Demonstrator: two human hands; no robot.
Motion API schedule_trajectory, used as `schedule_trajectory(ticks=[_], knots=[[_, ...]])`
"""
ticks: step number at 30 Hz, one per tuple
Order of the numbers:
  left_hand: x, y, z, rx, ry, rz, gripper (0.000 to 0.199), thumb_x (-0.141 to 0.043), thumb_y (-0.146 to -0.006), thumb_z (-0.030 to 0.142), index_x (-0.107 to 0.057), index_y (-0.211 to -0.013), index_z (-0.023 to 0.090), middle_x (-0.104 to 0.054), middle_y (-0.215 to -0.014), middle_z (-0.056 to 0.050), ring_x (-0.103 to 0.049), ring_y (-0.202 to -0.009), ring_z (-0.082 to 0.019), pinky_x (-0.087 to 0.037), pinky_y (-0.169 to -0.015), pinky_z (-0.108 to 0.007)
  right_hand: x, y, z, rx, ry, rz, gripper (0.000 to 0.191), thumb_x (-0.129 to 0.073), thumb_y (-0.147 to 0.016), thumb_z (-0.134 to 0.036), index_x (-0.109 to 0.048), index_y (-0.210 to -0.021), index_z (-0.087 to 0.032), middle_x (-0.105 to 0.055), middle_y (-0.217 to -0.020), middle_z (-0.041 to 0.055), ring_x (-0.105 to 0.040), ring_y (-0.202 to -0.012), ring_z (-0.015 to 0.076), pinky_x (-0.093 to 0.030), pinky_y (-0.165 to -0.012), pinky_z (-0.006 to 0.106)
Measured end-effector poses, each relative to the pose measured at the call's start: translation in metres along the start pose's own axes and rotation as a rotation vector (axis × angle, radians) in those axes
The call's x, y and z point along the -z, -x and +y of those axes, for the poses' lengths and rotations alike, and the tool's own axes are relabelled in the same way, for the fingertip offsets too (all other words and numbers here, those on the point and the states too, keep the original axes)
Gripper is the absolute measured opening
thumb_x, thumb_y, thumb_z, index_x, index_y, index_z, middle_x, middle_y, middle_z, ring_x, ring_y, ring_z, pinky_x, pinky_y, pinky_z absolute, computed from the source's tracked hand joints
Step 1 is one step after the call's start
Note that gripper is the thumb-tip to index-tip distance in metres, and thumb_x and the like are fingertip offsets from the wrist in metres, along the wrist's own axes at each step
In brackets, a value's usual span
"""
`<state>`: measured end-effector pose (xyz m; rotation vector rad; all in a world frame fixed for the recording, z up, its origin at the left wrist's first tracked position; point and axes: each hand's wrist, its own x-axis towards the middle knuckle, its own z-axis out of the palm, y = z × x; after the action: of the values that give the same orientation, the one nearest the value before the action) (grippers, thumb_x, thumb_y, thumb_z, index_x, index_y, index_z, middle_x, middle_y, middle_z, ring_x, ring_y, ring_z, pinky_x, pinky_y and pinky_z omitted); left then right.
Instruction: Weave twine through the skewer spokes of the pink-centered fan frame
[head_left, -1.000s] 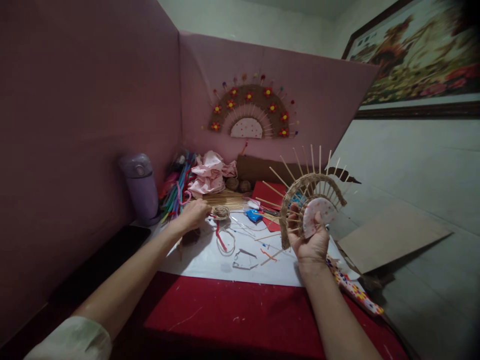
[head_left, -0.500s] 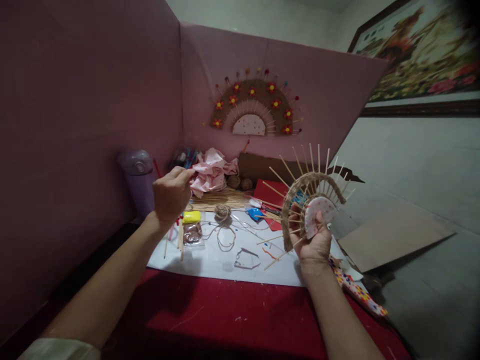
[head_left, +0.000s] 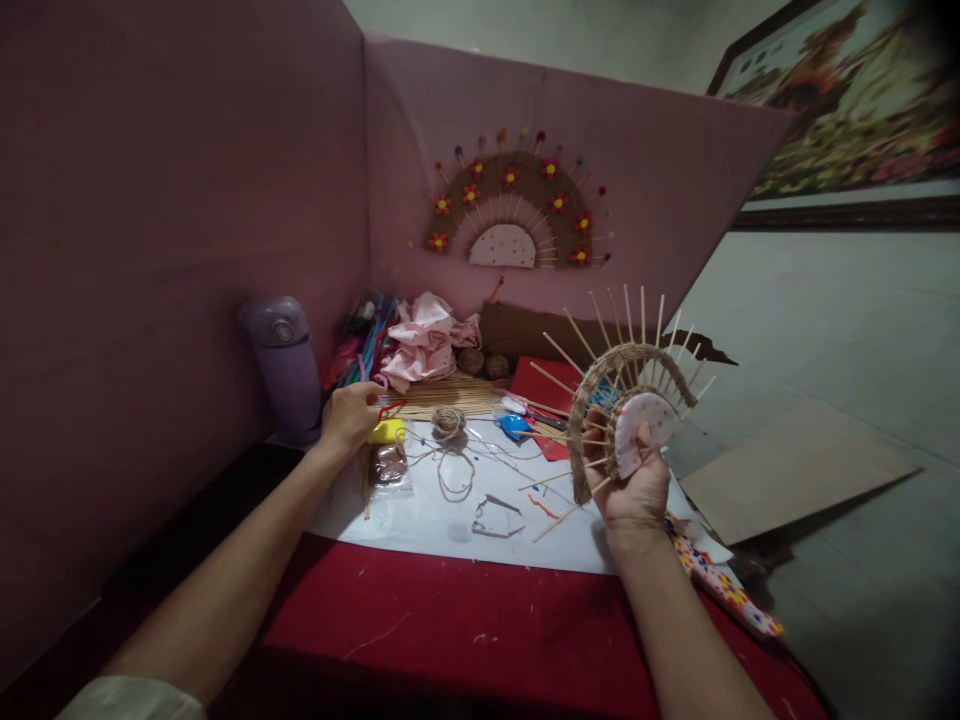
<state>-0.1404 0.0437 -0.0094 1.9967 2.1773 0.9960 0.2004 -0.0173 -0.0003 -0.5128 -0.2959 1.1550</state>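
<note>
My right hand (head_left: 636, 490) holds up a fan-shaped craft piece by its white half-disc with red dots (head_left: 641, 430). Around the disc runs a braided twine arc (head_left: 587, 400), and thin wooden sticks radiate through it. Over the back left of the white sheet (head_left: 442, 530), my left hand (head_left: 351, 418) is closed, fingers pinched on thin bent pink and red pieces (head_left: 391, 408) that look like pipe cleaners. Just beside it lie a yellow packet (head_left: 387, 432) and a clear bag with brown contents (head_left: 388, 466). A twine ball (head_left: 448, 424) sits to their right.
Behind are a purple bottle (head_left: 285, 365), crumpled pink paper (head_left: 424, 340), a bundle of sticks (head_left: 450, 398), a blue packet (head_left: 513, 427) and red sheets (head_left: 544, 378). A finished half-round decoration (head_left: 510, 185) is on the pink panel. Brown cardboard (head_left: 799, 470) lies at right.
My left hand has moved down, and the thin pink and red pieces now show above and beside its fingers. My right hand still holds the fan piece. The whole view has shifted slightly.
</note>
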Motion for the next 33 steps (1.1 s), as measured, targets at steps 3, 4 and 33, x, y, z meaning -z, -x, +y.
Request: schedule_trajectory(ticks=[3, 4, 33], knots=[[0.001, -0.002, 0.001, -0.054, -0.135, -0.041, 0.03, -0.048, -0.072, 0.02, -0.07, -0.093, 0.023, -0.069, -0.096, -0.006, -0.062, -0.084, -0.019, -0.041, -0.063, -0.022, -0.001, 0.001, 0.0, 0.007, 0.002, -0.011, 0.022, -0.056, -0.076, -0.032, -0.062, -0.092, -0.018, -0.07, -0.083, 0.0053, -0.067, -0.08, 0.0195, -0.056, -0.064, 0.033], [0.001, -0.003, 0.002, -0.069, -0.207, -0.075, 0.027, -0.048, -0.073, 0.021, -0.07, -0.089, 0.022, -0.069, -0.096, -0.007, -0.062, -0.085, -0.02, -0.042, -0.063, -0.023, -0.001, 0.001, 0.0, 0.008, 0.0, -0.012, 0.021, -0.056, -0.075, -0.032, -0.062, -0.091, -0.019, -0.07, -0.083, 0.005, -0.067, -0.08, 0.0194, -0.056, -0.064, 0.033], [0.022, -0.044, 0.015, 0.029, -0.252, 0.267, 0.033, -0.037, -0.085, 0.022, -0.065, -0.099, 0.011, -0.06, -0.098, -0.019, -0.057, -0.089, -0.027, -0.042, -0.069, -0.033, -0.006, 0.005, 0.0, -0.039, -0.019, 0.007, 0.025, -0.056, -0.076, -0.032, -0.061, -0.094, -0.015, -0.07, -0.082, 0.0071, -0.067, -0.079, 0.0191, -0.057, -0.065, 0.033]])
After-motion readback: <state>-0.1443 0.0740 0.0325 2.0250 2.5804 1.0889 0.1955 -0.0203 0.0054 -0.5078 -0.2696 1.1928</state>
